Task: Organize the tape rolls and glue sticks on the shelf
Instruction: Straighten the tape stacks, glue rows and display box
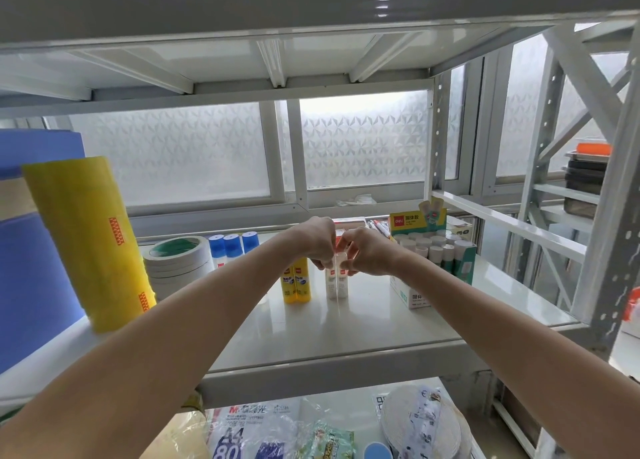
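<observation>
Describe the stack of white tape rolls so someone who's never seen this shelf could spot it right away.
Start at the white middle shelf in front of the frosted window. On its left, just right of the tall yellow roll, sits the stack of white tape rolls. It is the only pile of flat rings, green inside the top hole, unlike the upright blue-capped bottles beside it.

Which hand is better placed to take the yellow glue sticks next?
Probably the left hand: the yellow sticks stand nearest it, left of the white sticks; the right hand must cross.
</observation>
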